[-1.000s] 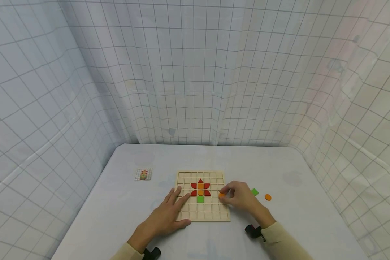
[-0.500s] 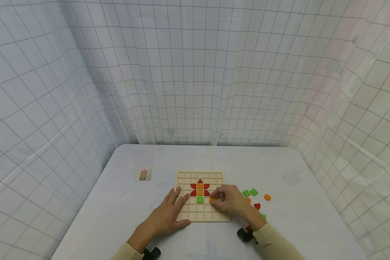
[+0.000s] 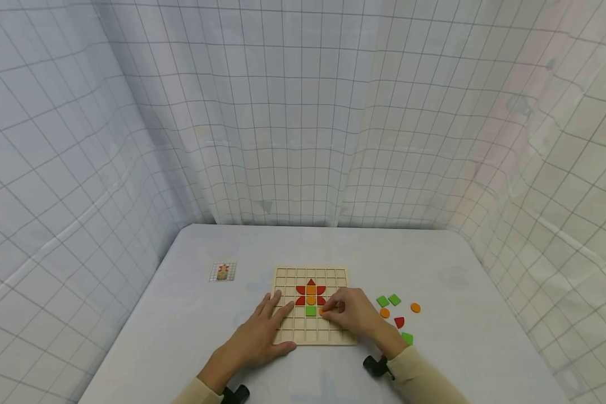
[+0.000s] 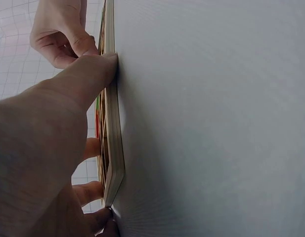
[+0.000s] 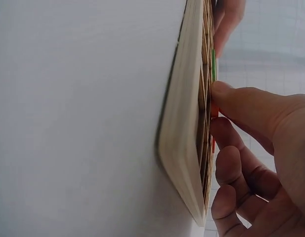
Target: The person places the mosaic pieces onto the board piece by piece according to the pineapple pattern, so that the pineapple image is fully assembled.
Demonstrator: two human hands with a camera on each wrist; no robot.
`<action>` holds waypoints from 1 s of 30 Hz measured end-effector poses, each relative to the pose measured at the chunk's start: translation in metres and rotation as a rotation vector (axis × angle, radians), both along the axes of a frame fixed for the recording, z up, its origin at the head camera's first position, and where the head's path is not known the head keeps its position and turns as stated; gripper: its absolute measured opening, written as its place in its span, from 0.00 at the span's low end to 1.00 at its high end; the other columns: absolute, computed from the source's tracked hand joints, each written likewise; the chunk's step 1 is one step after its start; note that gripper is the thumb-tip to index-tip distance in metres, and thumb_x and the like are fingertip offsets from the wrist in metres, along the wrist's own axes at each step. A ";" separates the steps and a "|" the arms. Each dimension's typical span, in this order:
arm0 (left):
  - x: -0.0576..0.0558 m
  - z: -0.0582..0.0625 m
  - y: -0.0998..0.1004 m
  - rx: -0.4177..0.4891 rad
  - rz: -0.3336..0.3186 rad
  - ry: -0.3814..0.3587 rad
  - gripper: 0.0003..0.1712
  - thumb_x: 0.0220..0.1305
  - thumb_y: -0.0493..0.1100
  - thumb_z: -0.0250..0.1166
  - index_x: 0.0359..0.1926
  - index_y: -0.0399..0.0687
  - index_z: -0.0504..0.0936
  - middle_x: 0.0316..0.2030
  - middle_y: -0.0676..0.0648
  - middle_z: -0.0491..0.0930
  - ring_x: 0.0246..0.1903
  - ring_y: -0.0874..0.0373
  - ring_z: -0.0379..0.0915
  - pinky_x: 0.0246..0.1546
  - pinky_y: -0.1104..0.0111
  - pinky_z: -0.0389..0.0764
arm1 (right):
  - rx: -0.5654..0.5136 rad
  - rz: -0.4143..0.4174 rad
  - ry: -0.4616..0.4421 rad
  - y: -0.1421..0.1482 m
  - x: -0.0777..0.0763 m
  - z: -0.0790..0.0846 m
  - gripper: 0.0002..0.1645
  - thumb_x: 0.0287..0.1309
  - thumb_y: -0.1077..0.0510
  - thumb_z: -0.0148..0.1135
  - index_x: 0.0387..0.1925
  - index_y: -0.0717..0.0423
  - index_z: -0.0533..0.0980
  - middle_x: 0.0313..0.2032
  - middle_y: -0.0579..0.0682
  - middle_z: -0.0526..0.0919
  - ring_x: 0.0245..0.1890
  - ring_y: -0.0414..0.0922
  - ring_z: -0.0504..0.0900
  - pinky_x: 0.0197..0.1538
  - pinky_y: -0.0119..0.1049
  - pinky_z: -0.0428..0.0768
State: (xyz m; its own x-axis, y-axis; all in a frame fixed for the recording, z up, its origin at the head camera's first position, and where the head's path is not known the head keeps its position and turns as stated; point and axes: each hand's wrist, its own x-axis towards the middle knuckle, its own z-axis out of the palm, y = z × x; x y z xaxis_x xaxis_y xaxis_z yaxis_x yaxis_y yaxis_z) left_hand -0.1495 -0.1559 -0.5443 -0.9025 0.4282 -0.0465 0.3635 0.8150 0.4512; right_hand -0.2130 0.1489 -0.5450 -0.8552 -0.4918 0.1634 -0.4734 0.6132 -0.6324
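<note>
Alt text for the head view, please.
A person's right hand pinches a small orange piece beside a green square tile on a pale square wooden grid board. The left hand, fingers spread, rests on the board's left side.

The grid board (image 3: pixel 303 335) is of pale wood, smooth and matt; the tabletop (image 3: pixel 328 373) looks smooth also. The sleeves (image 3: pixel 426 377) are made of matt cloth.

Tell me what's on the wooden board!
Red pieces, orange pieces, a green square, the left hand; the right hand pinches another orange piece there. Whatever's beneath both hands is hidden.
</note>
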 end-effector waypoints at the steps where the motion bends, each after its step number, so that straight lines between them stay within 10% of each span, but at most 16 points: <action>1: 0.000 0.000 0.000 -0.002 0.001 0.000 0.57 0.74 0.71 0.77 0.92 0.54 0.67 0.94 0.34 0.53 0.93 0.26 0.51 0.75 0.26 0.80 | 0.001 0.002 0.008 0.000 -0.001 -0.001 0.03 0.70 0.53 0.86 0.42 0.47 0.97 0.37 0.38 0.90 0.34 0.34 0.76 0.38 0.27 0.77; 30: -0.001 -0.005 0.000 0.007 0.005 -0.008 0.56 0.74 0.71 0.78 0.92 0.57 0.67 0.95 0.35 0.53 0.93 0.27 0.49 0.74 0.26 0.81 | -0.007 -0.082 0.045 0.024 0.003 -0.003 0.07 0.67 0.60 0.86 0.44 0.46 0.96 0.40 0.39 0.92 0.33 0.33 0.76 0.36 0.27 0.77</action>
